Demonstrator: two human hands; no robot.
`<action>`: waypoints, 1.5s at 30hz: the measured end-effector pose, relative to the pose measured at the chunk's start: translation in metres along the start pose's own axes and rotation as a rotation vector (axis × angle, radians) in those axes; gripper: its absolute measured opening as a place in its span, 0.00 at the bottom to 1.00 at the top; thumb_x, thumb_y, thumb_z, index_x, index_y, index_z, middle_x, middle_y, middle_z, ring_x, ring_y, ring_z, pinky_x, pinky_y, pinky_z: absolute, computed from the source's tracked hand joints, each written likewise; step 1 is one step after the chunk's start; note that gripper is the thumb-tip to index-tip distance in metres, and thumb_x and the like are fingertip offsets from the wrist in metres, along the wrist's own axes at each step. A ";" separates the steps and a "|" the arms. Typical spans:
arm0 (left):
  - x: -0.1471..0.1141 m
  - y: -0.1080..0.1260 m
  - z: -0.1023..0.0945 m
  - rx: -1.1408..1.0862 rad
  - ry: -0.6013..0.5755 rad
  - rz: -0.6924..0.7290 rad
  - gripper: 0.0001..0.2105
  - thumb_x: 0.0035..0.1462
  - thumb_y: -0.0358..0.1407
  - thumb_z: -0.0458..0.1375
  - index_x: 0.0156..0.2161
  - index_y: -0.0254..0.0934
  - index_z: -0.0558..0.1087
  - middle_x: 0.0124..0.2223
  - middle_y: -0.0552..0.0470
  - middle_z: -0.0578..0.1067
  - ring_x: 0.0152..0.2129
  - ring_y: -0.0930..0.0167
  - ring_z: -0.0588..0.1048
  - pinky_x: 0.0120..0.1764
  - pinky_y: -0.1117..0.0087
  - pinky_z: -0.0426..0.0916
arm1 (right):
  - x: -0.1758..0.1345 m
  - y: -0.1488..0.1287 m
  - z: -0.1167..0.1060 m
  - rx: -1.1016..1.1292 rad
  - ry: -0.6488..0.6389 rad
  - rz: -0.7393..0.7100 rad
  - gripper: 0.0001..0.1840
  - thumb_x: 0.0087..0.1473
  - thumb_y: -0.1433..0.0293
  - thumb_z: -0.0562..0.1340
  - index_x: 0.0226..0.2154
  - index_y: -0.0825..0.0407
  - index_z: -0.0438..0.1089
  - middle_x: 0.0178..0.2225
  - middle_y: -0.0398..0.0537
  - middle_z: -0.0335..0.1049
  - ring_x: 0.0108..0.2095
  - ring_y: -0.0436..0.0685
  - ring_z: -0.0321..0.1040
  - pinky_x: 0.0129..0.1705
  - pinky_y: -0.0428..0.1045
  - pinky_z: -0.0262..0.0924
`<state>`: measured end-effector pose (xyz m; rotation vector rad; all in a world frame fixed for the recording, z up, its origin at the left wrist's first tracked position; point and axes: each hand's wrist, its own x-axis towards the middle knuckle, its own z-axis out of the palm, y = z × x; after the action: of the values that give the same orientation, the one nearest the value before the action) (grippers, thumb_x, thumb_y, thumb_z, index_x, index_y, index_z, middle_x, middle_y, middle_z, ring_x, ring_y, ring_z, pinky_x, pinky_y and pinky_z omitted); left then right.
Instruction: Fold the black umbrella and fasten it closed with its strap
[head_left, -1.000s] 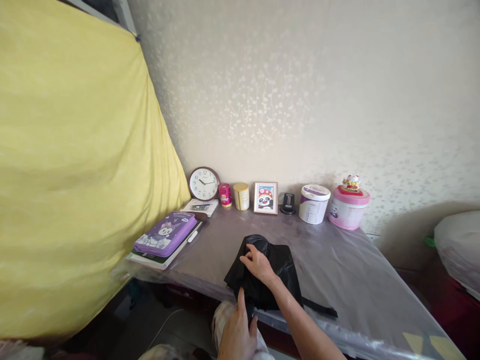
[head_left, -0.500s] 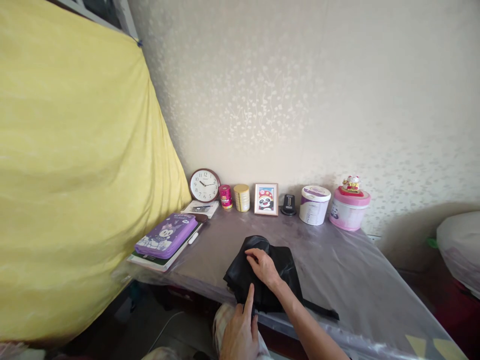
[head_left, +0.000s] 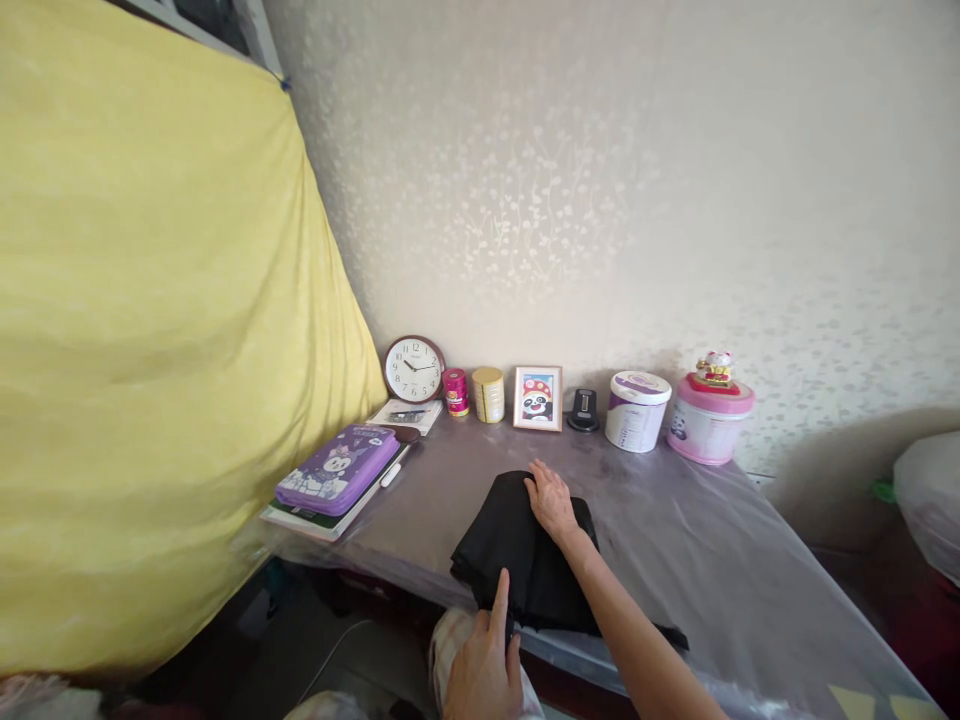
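Observation:
A black umbrella (head_left: 499, 540), its fabric loosely folded into broad pleats, lies at the near edge of the table. My left hand (head_left: 486, 650) grips its near end, the index finger stretched along the fabric and the other fingers curled; what lies inside the grip is mostly hidden. Flat on the far right part of the fabric rests my right hand (head_left: 553, 502), fingers extended. A black strip (head_left: 671, 635) sticks out to the right beyond my right forearm.
A purple zipped case (head_left: 341, 470) lies on books at the left. Along the wall stand a clock (head_left: 414, 368), a pink can (head_left: 455, 392), a yellow-lidded tin (head_left: 488, 395), a picture frame (head_left: 538, 398), a black stand (head_left: 583, 410) and two tubs (head_left: 637, 420).
My right hand has moved away from me and to the right across the fabric, its fingers straightening. The fabric beneath looks smoother. My left hand keeps its place on the near end.

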<state>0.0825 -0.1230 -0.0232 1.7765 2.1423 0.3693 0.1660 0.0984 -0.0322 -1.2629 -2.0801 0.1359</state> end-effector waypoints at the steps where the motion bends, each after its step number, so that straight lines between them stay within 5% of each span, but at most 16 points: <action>1: 0.001 -0.001 0.001 -0.007 -0.006 0.001 0.29 0.57 0.32 0.42 0.63 0.39 0.39 0.46 0.46 0.71 0.39 0.66 0.70 0.45 0.68 0.55 | -0.007 -0.003 -0.004 0.026 0.020 -0.047 0.18 0.57 0.70 0.51 0.47 0.56 0.66 0.52 0.59 0.64 0.52 0.62 0.61 0.53 0.58 0.55; 6: 0.002 -0.004 0.006 -0.048 -0.013 -0.029 0.30 0.58 0.33 0.41 0.64 0.34 0.37 0.51 0.45 0.69 0.41 0.67 0.69 0.46 0.70 0.54 | -0.045 -0.019 -0.016 0.178 -0.096 -0.352 0.15 0.59 0.68 0.51 0.42 0.51 0.70 0.48 0.50 0.69 0.54 0.56 0.59 0.56 0.56 0.51; 13: 0.000 -0.003 0.003 -0.071 -0.010 -0.024 0.29 0.57 0.33 0.40 0.63 0.31 0.39 0.51 0.43 0.69 0.43 0.65 0.69 0.48 0.68 0.53 | -0.031 -0.030 -0.009 0.119 -0.216 -0.316 0.15 0.59 0.68 0.51 0.43 0.49 0.71 0.49 0.49 0.68 0.56 0.58 0.56 0.58 0.61 0.44; 22: 0.004 -0.008 0.012 -0.087 -0.034 -0.014 0.29 0.58 0.34 0.40 0.63 0.28 0.39 0.54 0.40 0.67 0.43 0.65 0.69 0.45 0.69 0.57 | -0.047 -0.046 -0.024 0.229 -0.450 -0.566 0.17 0.61 0.65 0.49 0.38 0.48 0.72 0.41 0.45 0.74 0.49 0.52 0.64 0.58 0.54 0.42; 29: 0.003 -0.006 0.007 -0.085 -0.029 -0.024 0.29 0.57 0.32 0.41 0.63 0.30 0.38 0.54 0.40 0.67 0.42 0.67 0.70 0.46 0.71 0.55 | -0.001 -0.019 -0.002 0.140 -0.311 -0.393 0.15 0.59 0.68 0.51 0.36 0.48 0.73 0.42 0.46 0.73 0.52 0.56 0.60 0.58 0.59 0.41; 34: 0.002 -0.004 0.005 -0.053 -0.027 -0.037 0.29 0.58 0.33 0.41 0.64 0.32 0.40 0.51 0.42 0.69 0.42 0.66 0.70 0.46 0.70 0.56 | 0.018 -0.007 0.001 0.251 -0.180 -0.116 0.11 0.53 0.69 0.56 0.37 0.50 0.73 0.46 0.50 0.70 0.52 0.59 0.61 0.56 0.57 0.47; 39: 0.000 -0.006 0.010 -0.047 0.012 -0.010 0.28 0.59 0.33 0.40 0.64 0.31 0.39 0.54 0.42 0.67 0.43 0.66 0.69 0.45 0.69 0.56 | 0.009 0.026 -0.029 0.291 -0.089 0.095 0.18 0.53 0.67 0.52 0.44 0.53 0.68 0.44 0.53 0.71 0.45 0.56 0.67 0.47 0.52 0.60; 45: 0.000 -0.008 0.015 -0.043 0.060 0.003 0.28 0.58 0.32 0.40 0.64 0.32 0.40 0.50 0.43 0.70 0.41 0.66 0.70 0.45 0.68 0.56 | -0.038 0.070 -0.073 0.436 0.024 0.398 0.16 0.47 0.61 0.56 0.35 0.51 0.72 0.36 0.50 0.74 0.38 0.59 0.70 0.43 0.53 0.63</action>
<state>0.0821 -0.1247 -0.0403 1.7668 2.1562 0.4714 0.2725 0.0852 -0.0257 -1.3677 -1.6326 0.7073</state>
